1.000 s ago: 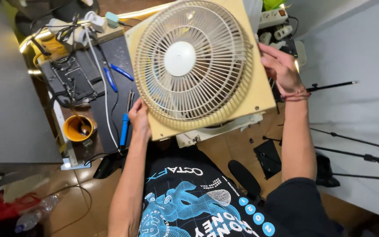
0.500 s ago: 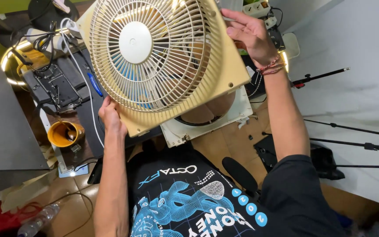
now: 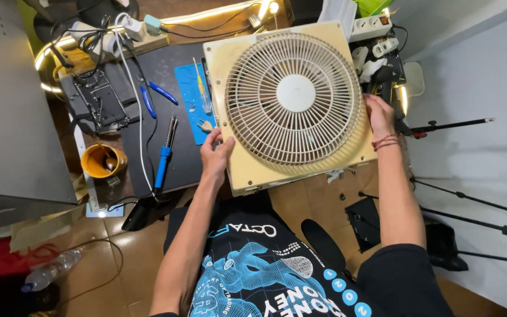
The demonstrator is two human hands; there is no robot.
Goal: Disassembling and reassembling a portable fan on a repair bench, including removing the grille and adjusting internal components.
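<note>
Fingers of the left hand [image 3: 215, 154] and right hand [image 3: 379, 115] grip opposite edges of the box fan [image 3: 291, 105], centre frame.

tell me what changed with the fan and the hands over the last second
The square box fan, tilted up off the desk half a second ago, now lies nearly level again. The left hand and right hand kept their grip on opposite edges throughout. The blue-handled tool and yellow cup stayed put.

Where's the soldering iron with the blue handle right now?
In the head view, the blue-handled soldering iron lies on the dark mat, left of the left hand and right of the yellow cup.
</note>
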